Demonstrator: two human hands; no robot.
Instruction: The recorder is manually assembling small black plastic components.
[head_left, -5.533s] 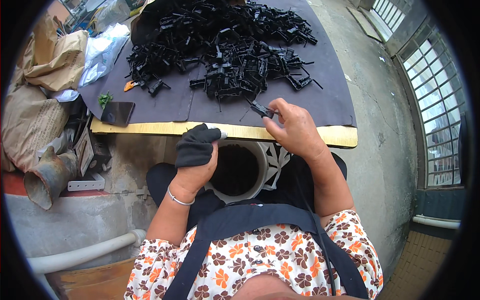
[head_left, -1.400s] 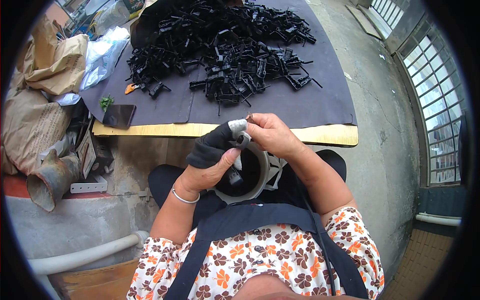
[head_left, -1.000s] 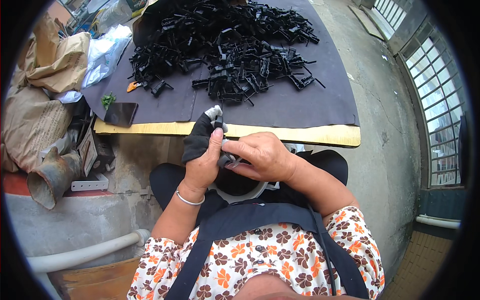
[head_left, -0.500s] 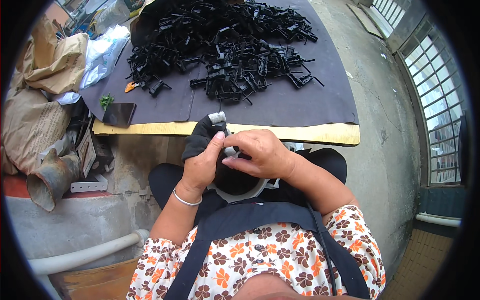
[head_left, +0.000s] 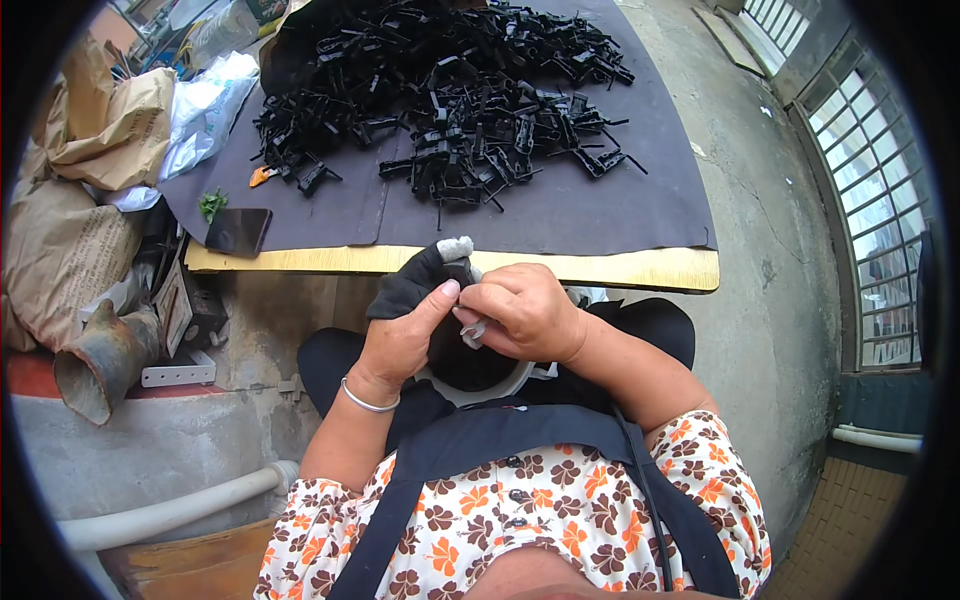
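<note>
A small black part [head_left: 458, 270] is up in the air, near the front edge of the tabletop [head_left: 620, 215] and above the bucket [head_left: 518, 380]. Only a bit of it shows, since fingers cover the rest. The bit I can see is dark, short and a little blocky. Its whole shape is hidden.

The left hand [head_left: 402, 325] has a black cloth over its fingers, with a fuzzy pale tip on one of them. Its thumb is bare. The left grip is clamped on the part, thumb on the near side. The right hand [head_left: 530, 312] is bare and comes in from the other side. Its fingers are bent in close, right by the part, but I cannot tell if its grip is pinching it. A pale, crumpled bit [head_left: 473, 333] pokes out under those fingers. I cannot tell what it is.

On the tabletop is a big, messy heap [head_left: 480, 130] of black things. They have flat, chunky bodies, and thin sticks poke out of many of them. They lie all ways, tangled up on top of each other. A few sit at the heap's edge, their sticks pointing out. A phone [head_left: 238, 232] lies by the left front corner, with green leaves [head_left: 212, 205] just beside it.
</note>
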